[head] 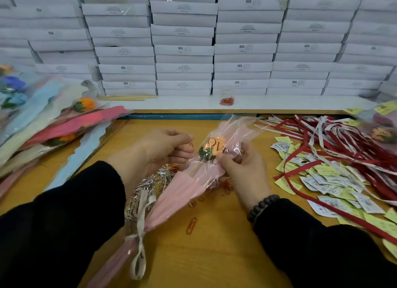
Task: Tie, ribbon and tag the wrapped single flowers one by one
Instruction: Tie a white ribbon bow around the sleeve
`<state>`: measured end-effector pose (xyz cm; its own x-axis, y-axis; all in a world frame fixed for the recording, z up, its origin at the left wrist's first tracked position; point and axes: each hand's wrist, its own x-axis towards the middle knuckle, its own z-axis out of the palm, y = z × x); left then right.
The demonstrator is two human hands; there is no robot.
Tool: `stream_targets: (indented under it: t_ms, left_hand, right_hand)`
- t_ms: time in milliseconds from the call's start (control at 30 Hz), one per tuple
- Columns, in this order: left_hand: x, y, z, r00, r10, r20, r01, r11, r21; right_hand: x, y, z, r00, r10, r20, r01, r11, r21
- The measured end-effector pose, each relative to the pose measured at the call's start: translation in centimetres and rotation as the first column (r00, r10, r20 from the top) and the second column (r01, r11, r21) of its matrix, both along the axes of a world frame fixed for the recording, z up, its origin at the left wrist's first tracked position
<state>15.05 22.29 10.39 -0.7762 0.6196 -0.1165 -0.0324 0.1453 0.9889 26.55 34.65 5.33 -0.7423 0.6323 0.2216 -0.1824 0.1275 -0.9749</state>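
A single flower in a pink paper and clear plastic wrap (187, 186) lies slanted over the middle of the wooden table (214, 244). Its orange bloom (212, 150) sits near the top, and a cream ribbon (139, 240) is tied in a bow round the narrow stem end. My right hand (245, 171) grips the wrap's right edge beside the bloom. My left hand (163, 150) is curled just left of the bloom and pinches something small and thin, seemingly a red paper clip. Silver twist ties (150, 184) lie in a pile under the wrap.
Wrapped flowers (53, 126) are stacked at the left. Red and white ribbons (335, 141) and a heap of yellow and white tags (326, 180) cover the right side. Loose red paper clips (191, 225) lie near the stem. White boxes (184, 51) form a wall behind.
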Motion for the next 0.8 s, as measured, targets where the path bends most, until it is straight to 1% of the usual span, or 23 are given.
stream_targets:
  t_ms: [33,100,167,200,233,300,367,433,567,633,733,800]
  left_hand:
    - [0.0,-0.2,0.2,1.000,-0.006,-0.005,0.006,1.000,-0.013]
    - [0.0,-0.4,0.3,1.000,-0.012,-0.014,0.011,1.000,-0.030]
    - [-0.1,-0.4,0.1,1.000,0.003,-0.028,-0.005,0.999,-0.044]
    - [-0.1,-0.4,0.0,1.000,0.014,-0.024,-0.015,0.998,-0.055]
    - [-0.2,-0.3,-0.2,1.000,0.023,-0.003,-0.023,0.998,-0.057]
    - [-0.5,-0.1,-0.6,0.995,0.045,0.086,-0.044,0.999,-0.017]
    - [-0.7,0.2,-1.0,0.984,0.072,0.165,-0.079,0.996,0.033]
    - [-0.9,0.4,-1.4,0.978,0.066,0.196,-0.076,0.996,0.040]
    - [-1.1,0.3,-2.1,0.977,0.034,0.212,-0.041,0.999,0.031]
    - [-1.0,0.4,-2.3,0.975,0.051,0.215,-0.067,0.995,0.068]
    - [-0.9,0.9,-2.7,0.970,0.117,0.212,-0.142,0.984,0.111]
    - [-0.8,1.2,-2.9,0.971,0.127,0.202,-0.152,0.982,0.116]
  right_hand:
    - [0.1,-0.2,0.1,0.999,0.042,0.002,-0.042,0.999,-0.008]
    - [0.4,-1.1,-0.1,0.988,0.136,0.075,-0.139,0.990,0.032]
    - [0.6,-2.1,-0.6,0.955,0.265,0.134,-0.276,0.958,0.073]
    - [0.7,-2.6,-0.8,0.930,0.339,0.142,-0.351,0.934,0.069]
    - [0.8,-3.0,-1.0,0.905,0.404,0.136,-0.414,0.908,0.057]
    - [1.0,-3.5,-0.9,0.869,0.484,0.105,-0.488,0.872,0.021]
    - [1.1,-3.5,-0.8,0.839,0.540,0.067,-0.540,0.841,-0.019]
    - [1.0,-3.3,-0.6,0.814,0.579,0.034,-0.578,0.815,-0.048]
    - [0.7,-2.6,-1.0,0.790,0.611,0.046,-0.607,0.791,-0.080]
    - [0.6,-2.5,-0.9,0.803,0.591,0.081,-0.586,0.806,-0.081]
    - [0.4,-2.2,-0.2,0.873,0.473,0.122,-0.454,0.878,-0.154]
    - [0.2,-1.6,0.0,0.932,0.339,0.131,-0.324,0.938,-0.127]
